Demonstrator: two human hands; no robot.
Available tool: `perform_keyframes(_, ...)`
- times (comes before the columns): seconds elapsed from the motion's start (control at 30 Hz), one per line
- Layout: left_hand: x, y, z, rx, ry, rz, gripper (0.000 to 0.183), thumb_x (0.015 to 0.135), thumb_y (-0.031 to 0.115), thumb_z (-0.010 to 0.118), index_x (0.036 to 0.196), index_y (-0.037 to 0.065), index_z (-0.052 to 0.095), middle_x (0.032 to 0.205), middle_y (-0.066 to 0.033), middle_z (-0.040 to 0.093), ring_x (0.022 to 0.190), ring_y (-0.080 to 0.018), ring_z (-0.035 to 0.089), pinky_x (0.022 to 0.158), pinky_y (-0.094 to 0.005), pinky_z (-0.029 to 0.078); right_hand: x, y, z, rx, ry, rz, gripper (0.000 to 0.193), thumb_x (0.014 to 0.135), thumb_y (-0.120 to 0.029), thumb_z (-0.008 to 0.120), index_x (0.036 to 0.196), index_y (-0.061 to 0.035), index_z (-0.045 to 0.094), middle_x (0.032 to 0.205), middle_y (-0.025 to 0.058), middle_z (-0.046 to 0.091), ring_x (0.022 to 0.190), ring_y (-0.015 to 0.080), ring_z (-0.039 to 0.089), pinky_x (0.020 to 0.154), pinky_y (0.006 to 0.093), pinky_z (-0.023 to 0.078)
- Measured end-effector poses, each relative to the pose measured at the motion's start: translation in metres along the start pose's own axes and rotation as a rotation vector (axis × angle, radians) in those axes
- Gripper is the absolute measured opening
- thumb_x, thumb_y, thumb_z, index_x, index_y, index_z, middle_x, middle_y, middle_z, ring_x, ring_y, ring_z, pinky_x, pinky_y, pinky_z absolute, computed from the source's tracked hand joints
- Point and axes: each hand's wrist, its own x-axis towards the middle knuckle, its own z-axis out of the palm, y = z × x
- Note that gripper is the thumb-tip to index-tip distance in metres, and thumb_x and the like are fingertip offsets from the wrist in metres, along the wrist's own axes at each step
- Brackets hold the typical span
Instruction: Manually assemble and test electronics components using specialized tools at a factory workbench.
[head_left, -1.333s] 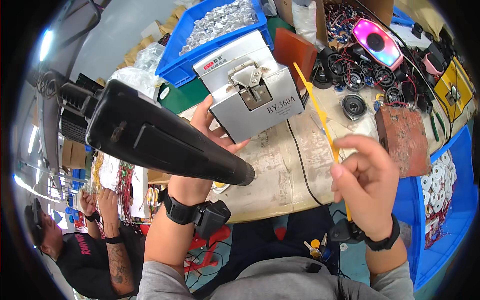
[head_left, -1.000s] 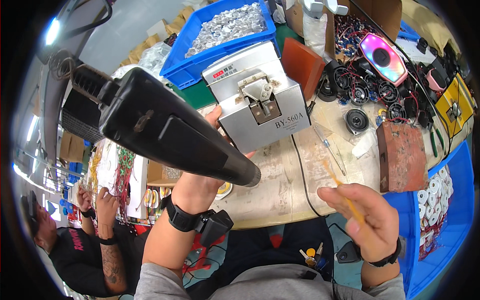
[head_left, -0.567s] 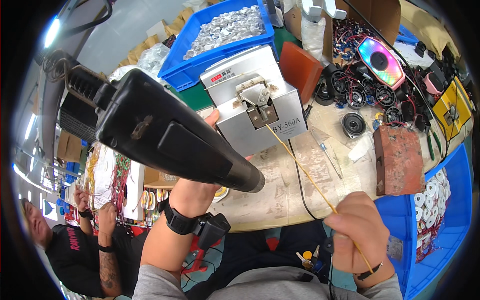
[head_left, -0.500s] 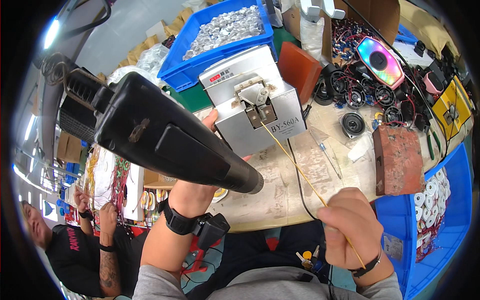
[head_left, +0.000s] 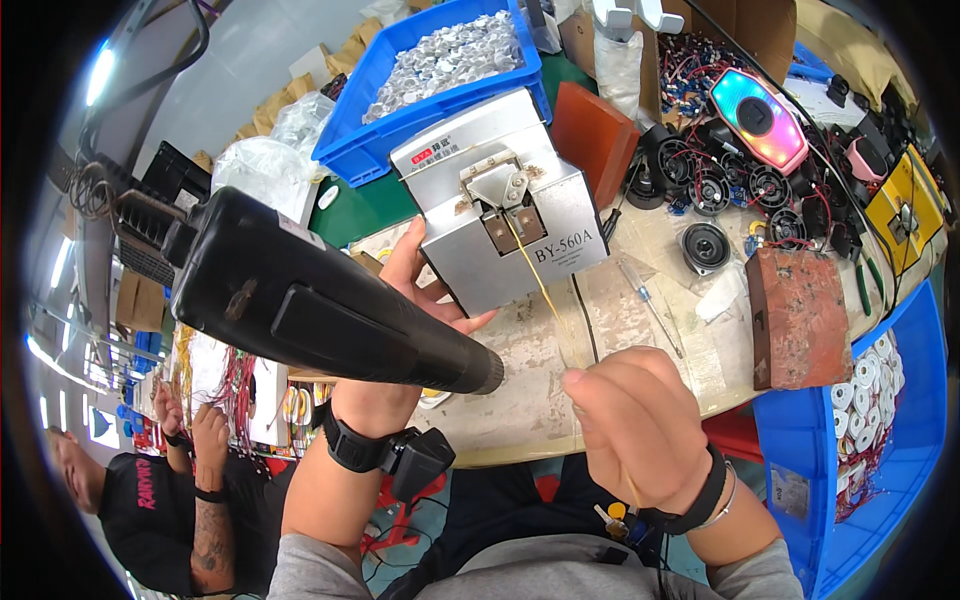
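Note:
A silver metal screw feeder (head_left: pixel 508 220) stands tilted in the picture on the worktable, with a recessed slot in its front. My left hand (head_left: pixel 425 285) lies against its left side, thumb and fingers spread; part of the palm and wrist is hidden behind a hanging black electric screwdriver (head_left: pixel 340 310). My right hand (head_left: pixel 645 425) is closed, low in front of the table edge, pinching a thin yellow stick (head_left: pixel 540 280). The stick's far end reaches into the feeder's slot; its lower stretch near my fingers is blurred.
A blue bin (head_left: pixel 355 160) of small white parts stands behind the feeder. To the right are a rusty red block (head_left: pixel 800 320), several round speakers (head_left: pixel 705 247), a lit colourful speaker (head_left: pixel 760 118) and a blue crate (head_left: pixel 790 440). Another person (head_left: pixel 190 510) works at the left.
My right hand has moved left and slightly up, closer to the feeder, with the stick. More of my left hand's fingers shows beside the feeder. The hanging screwdriver has shifted left and down.

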Motion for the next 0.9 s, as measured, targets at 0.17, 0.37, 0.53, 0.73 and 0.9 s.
perform_keyframes(0.17,-0.007,0.002,0.005,0.007,0.011,0.032,0.049,0.083,0.042,0.055,0.111,0.003,0.049,0.104,-0.0169,0.053,0.093,-0.0280,0.059,0.072,-0.0382,0.054,0.000,0.003,0.012,-0.127,-0.013,-0.081,0.028,0.067,-0.004,0.058,0.093,0.0065,0.057,0.080,0.0110,0.054,0.069,0.0233,0.055,0.061,0.0326,0.047)
perform_keyframes(0.37,-0.005,0.002,0.007,0.024,0.001,0.021,0.051,0.082,0.044,0.056,0.112,0.003,0.048,0.104,-0.0162,0.053,0.092,-0.0275,0.059,0.073,-0.0381,0.054,0.000,0.003,0.015,-0.173,-0.015,-0.099,0.027,0.067,-0.004,0.058,0.091,0.0065,0.056,0.078,0.0107,0.054,0.069,0.0230,0.055,0.059,0.0314,0.047)
perform_keyframes(0.53,-0.001,0.001,0.004,-0.017,-0.003,-0.016,0.050,0.081,0.044,0.056,0.110,0.004,0.050,0.103,-0.0154,0.054,0.091,-0.0268,0.059,0.071,-0.0375,0.054,-0.003,0.008,0.017,-0.156,0.018,-0.113,0.027,0.066,-0.003,0.059,0.091,0.0067,0.056,0.078,0.0112,0.054,0.068,0.0234,0.055,0.059,0.0314,0.047)
perform_keyframes(0.73,0.008,-0.007,-0.033,-0.160,-0.336,0.007,0.058,0.090,0.022,0.049,0.138,0.010,0.020,0.135,-0.0146,0.028,0.117,-0.0350,0.040,0.092,-0.0469,0.041,-0.006,0.008,0.015,-0.122,0.019,-0.124,0.029,0.065,-0.001,0.059,0.093,0.0076,0.056,0.079,0.0123,0.055,0.068,0.0243,0.056,0.059,0.0318,0.047)
perform_keyframes(0.9,0.007,-0.003,-0.016,-0.065,-0.155,0.001,0.048,0.084,0.031,0.055,0.124,0.010,0.037,0.120,-0.0142,0.041,0.107,-0.0318,0.049,0.083,-0.0459,0.047,-0.008,0.010,0.015,-0.077,0.043,-0.103,0.030,0.065,-0.001,0.058,0.094,0.0079,0.056,0.081,0.0130,0.056,0.068,0.0251,0.056,0.060,0.0323,0.048)
